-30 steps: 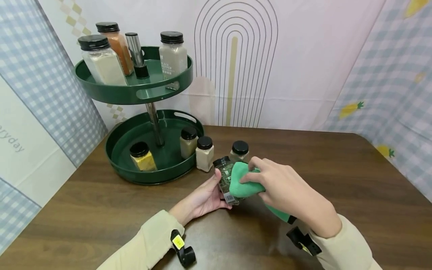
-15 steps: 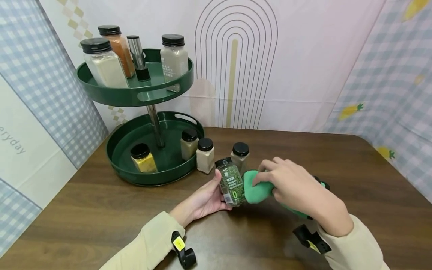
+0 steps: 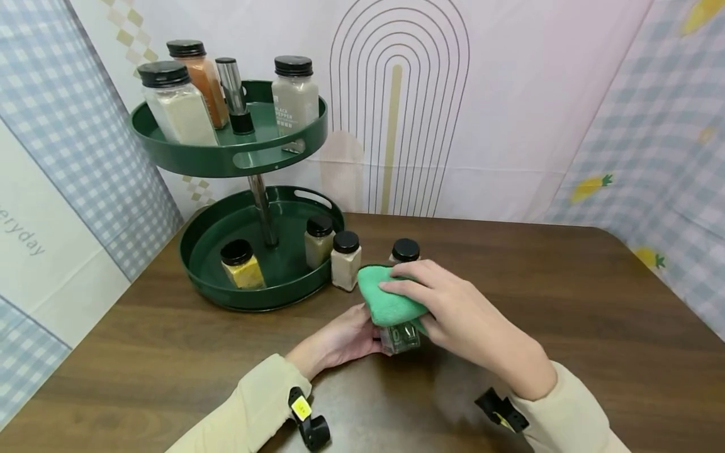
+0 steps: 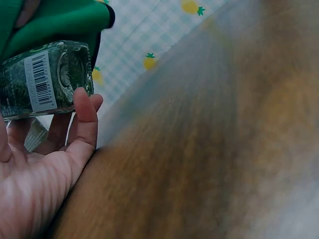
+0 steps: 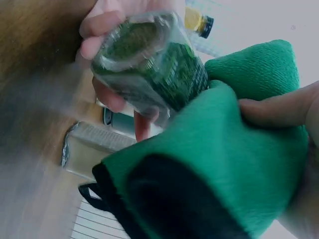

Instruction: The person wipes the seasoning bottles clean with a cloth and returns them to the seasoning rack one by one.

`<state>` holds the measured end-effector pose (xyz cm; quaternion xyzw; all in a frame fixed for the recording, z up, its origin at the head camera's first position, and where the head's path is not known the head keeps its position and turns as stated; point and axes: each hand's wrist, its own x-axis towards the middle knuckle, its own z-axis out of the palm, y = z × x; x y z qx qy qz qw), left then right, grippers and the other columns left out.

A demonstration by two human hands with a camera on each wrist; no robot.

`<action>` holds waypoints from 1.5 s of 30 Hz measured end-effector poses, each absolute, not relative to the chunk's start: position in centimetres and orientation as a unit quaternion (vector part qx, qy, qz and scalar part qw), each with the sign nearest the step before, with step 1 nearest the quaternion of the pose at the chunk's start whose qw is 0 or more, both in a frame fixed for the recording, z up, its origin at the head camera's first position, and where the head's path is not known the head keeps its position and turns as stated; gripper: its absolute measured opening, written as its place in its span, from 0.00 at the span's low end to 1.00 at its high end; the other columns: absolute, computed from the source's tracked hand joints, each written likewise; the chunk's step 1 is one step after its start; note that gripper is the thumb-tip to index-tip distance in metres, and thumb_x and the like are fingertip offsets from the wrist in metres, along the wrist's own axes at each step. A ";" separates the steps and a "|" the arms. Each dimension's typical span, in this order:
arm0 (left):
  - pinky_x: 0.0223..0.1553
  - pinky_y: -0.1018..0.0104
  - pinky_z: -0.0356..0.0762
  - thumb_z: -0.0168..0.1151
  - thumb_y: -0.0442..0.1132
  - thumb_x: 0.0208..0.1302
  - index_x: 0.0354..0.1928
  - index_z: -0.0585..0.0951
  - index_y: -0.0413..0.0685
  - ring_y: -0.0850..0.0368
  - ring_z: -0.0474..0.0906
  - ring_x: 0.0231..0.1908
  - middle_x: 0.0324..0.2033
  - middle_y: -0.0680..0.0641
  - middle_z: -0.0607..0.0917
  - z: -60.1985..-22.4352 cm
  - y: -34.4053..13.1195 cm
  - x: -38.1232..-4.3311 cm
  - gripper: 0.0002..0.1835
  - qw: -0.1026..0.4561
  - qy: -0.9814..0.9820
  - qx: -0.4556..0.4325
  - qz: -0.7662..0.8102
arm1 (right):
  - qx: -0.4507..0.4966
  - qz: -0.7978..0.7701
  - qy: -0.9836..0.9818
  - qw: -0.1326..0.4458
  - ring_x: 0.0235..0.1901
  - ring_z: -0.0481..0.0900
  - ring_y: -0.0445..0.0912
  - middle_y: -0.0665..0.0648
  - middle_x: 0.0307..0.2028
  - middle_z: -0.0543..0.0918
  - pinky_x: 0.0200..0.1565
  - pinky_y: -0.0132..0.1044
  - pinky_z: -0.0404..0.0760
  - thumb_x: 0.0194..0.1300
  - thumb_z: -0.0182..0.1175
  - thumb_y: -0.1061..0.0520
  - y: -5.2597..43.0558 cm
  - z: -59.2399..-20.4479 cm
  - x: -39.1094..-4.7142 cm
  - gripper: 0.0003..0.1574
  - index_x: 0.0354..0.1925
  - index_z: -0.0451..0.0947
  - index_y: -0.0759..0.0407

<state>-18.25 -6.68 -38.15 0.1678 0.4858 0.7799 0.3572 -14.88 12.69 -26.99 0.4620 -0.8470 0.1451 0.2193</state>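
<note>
My left hand grips a clear glass jar of green dried herbs, tilted above the table. In the left wrist view a barcode label shows on the jar, near its base. A folded green cloth is pinched in my right hand and lies over the jar's upper part, hiding its lid and most of its front. The right wrist view shows the cloth with a dark edge and a loop, against the jar's side.
A two-tier green rack stands at left, with several spice jars and a silver-and-black cylinder on it. A small jar stands beside its lower tray. Another black-lidded jar is behind my hands. A patterned cloth backdrop hangs behind the table.
The cloth first slid right off the herb jar, baring its label, then came back left and up over the jar's top. My left hand keeps holding the jar in about the same place.
</note>
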 end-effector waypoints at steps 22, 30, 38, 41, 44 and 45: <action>0.67 0.54 0.56 0.36 0.70 0.54 0.72 0.46 0.46 0.55 0.63 0.63 0.67 0.44 0.59 -37.7 -6.9 -18.6 0.49 0.383 0.404 0.128 0.821 | 0.462 0.103 -0.877 0.082 0.48 0.79 0.40 0.45 0.46 0.82 0.47 0.38 0.79 0.40 0.51 0.79 13.0 -26.5 -13.4 0.39 0.44 0.81 0.45; 0.68 0.54 0.55 0.38 0.69 0.57 0.71 0.46 0.45 0.52 0.64 0.60 0.63 0.42 0.60 -37.7 -6.7 -18.6 0.48 0.363 0.416 0.107 0.827 | 0.471 0.105 -0.876 0.017 0.42 0.78 0.34 0.38 0.40 0.81 0.43 0.35 0.79 0.41 0.50 0.78 13.2 -25.4 -11.9 0.39 0.41 0.81 0.40; 0.54 0.57 0.73 0.39 0.66 0.61 0.70 0.51 0.44 0.52 0.68 0.56 0.63 0.41 0.64 -37.9 -6.8 -18.5 0.43 0.369 0.457 0.183 0.788 | 0.376 0.134 -0.895 0.196 0.48 0.78 0.43 0.47 0.50 0.80 0.40 0.43 0.80 0.47 0.58 0.74 13.5 -24.9 -12.6 0.37 0.53 0.76 0.45; 0.59 0.51 0.69 0.44 0.66 0.58 0.71 0.47 0.44 0.48 0.64 0.60 0.66 0.37 0.58 -37.9 -6.9 -18.4 0.47 0.379 0.454 0.196 0.782 | 0.322 0.124 -0.905 0.248 0.44 0.80 0.49 0.52 0.47 0.81 0.34 0.47 0.80 0.47 0.58 0.74 13.3 -25.3 -13.1 0.35 0.52 0.76 0.49; 0.59 0.51 0.69 0.46 0.64 0.59 0.71 0.47 0.45 0.47 0.65 0.60 0.67 0.36 0.58 -37.8 -7.0 -18.4 0.45 0.383 0.448 0.196 0.784 | 0.286 0.107 -0.914 0.269 0.42 0.80 0.51 0.53 0.46 0.82 0.33 0.48 0.79 0.46 0.57 0.73 13.1 -25.9 -13.6 0.32 0.50 0.77 0.52; 0.58 0.51 0.69 0.45 0.63 0.61 0.71 0.47 0.46 0.47 0.65 0.60 0.67 0.37 0.58 -37.9 -7.0 -18.4 0.44 0.384 0.445 0.195 0.785 | 0.277 0.098 -0.917 0.270 0.41 0.79 0.52 0.54 0.46 0.82 0.34 0.47 0.79 0.46 0.57 0.73 13.0 -26.0 -13.7 0.32 0.49 0.77 0.52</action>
